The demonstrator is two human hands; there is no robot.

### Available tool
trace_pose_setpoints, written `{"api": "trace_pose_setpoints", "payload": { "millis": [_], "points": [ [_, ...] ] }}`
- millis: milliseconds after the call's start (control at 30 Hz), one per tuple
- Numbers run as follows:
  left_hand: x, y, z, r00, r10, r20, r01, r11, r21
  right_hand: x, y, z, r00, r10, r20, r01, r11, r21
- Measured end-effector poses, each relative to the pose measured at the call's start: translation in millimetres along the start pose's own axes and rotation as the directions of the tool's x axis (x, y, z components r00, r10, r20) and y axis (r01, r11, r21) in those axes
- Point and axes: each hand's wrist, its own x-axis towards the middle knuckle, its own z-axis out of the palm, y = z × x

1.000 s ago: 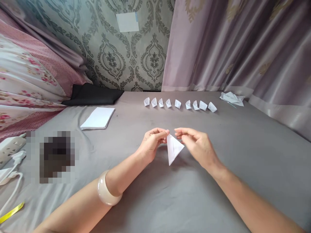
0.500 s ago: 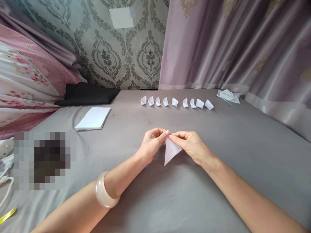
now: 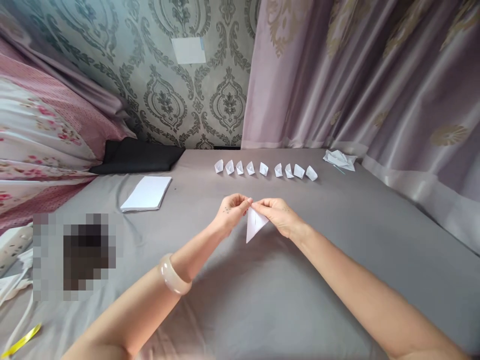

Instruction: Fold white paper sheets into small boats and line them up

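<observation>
A folded sheet of white paper [image 3: 255, 224], triangular with one point hanging down, is held up above the grey bed sheet. My left hand [image 3: 233, 212] pinches its upper corner between thumb and fingers. Right beside it, my right hand [image 3: 279, 215] grips the paper's top and right side, fingers closed, hiding part of the fold. The two thumbs nearly meet at the top. Beyond my hands, several small folded paper boats [image 3: 250, 168] stand in a row across the sheet.
A stack of white paper [image 3: 146, 194] lies at left, near a folded black cloth [image 3: 138, 156]. Loose paper pieces [image 3: 339, 160] sit at the far right by the curtain [image 3: 300, 75]. A power strip [image 3: 15, 245] and a yellow strip [image 3: 22, 340] are at the left edge.
The view has tilted up slightly, so the background sits lower in the picture. Both hands still pinch the folded paper, whose hanging face now shows a vertical crease or slit.
</observation>
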Motion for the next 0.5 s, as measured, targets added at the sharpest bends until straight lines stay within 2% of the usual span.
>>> {"api": "trace_pose_setpoints", "payload": {
  "millis": [133, 267, 333, 433, 500],
  "points": [
    [28, 7, 6.4, 0.996, 0.077, -0.052, -0.076, 0.997, 0.021, 26, -9, -5, 0.997, -0.029, -0.070, 0.031, 0.999, 0.036],
    [42, -4, 7.4, 0.994, 0.076, -0.084, -0.070, 0.995, 0.071, 42, 3, -6, 0.993, 0.003, -0.121, 0.010, 0.994, 0.105],
    [45, -11, 5.7, 0.992, 0.073, -0.098, -0.065, 0.995, 0.080, 45, 12, -6, 0.994, 0.001, -0.108, 0.013, 0.991, 0.134],
    [49, -19, 3.0, 0.992, 0.059, -0.107, -0.053, 0.996, 0.066, 48, 24, -6, 1.000, -0.002, -0.020, 0.006, 0.980, 0.201],
    [50, -23, 2.2, 0.993, 0.047, -0.106, -0.041, 0.997, 0.059, 50, 29, -5, 1.000, -0.010, -0.029, 0.016, 0.976, 0.218]
  ]
}}
